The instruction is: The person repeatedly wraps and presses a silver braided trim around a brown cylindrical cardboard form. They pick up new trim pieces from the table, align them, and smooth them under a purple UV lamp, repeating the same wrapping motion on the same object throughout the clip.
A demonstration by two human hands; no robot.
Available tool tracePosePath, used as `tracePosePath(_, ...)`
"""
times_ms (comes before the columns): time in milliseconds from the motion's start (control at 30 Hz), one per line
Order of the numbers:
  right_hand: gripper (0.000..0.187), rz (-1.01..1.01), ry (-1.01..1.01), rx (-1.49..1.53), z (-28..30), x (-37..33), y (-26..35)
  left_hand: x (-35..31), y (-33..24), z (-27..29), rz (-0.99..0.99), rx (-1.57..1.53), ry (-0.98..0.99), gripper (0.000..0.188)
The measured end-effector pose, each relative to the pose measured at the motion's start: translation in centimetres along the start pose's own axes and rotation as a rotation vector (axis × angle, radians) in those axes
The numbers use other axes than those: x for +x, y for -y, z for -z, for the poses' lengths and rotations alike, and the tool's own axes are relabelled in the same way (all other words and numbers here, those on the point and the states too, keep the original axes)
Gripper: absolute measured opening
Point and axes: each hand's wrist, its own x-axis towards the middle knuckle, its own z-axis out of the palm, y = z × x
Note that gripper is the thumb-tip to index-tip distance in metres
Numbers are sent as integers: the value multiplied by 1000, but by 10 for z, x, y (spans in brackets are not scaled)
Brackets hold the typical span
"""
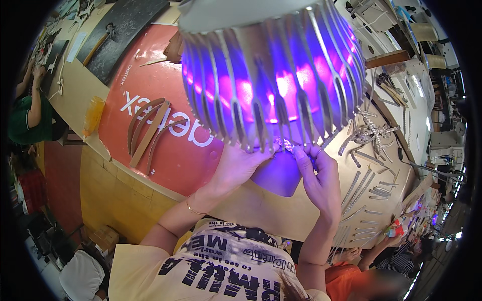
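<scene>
Between both hands is a short braided strip (pixel 284 145), tinted purple by the light above it. My left hand (pixel 243 163) pinches its left end, with thumb and fingertips pressed together. My right hand (pixel 321 175) grips the right end between thumb and fingers. Just above and beyond my hands stands a large round fixture (pixel 236 22) with a pale grey top and bright purple light inside. Narrow strips with looped lower ends (pixel 258 118) hang all around it, hiding some of my fingertips. Under my hands the surface (pixel 276 175) glows purple.
A red sheet (pixel 165 170) on the left holds several brown curved strips (pixel 145 133). Beyond it lie a dark slab (pixel 120 40) with a hammer and a yellow bottle (pixel 94 116). Braided strips (pixel 371 133) pile up on the right, near short pieces in rows. Other people work nearby.
</scene>
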Motion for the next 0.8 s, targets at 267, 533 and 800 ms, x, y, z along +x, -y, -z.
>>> tracePosePath(267, 23, -10, 1, 33, 0, 1, 1, -1, -1, -1, 16, -14, -9, 46)
tracePosePath(533, 21, -119, 54, 22, 4, 2, 8, 2, 3, 2, -4, -7, -17, 46)
tracePosePath(800, 20, -121, 15, -25, 0, 6, 9, 8, 3, 10, 28, -9, -8, 46)
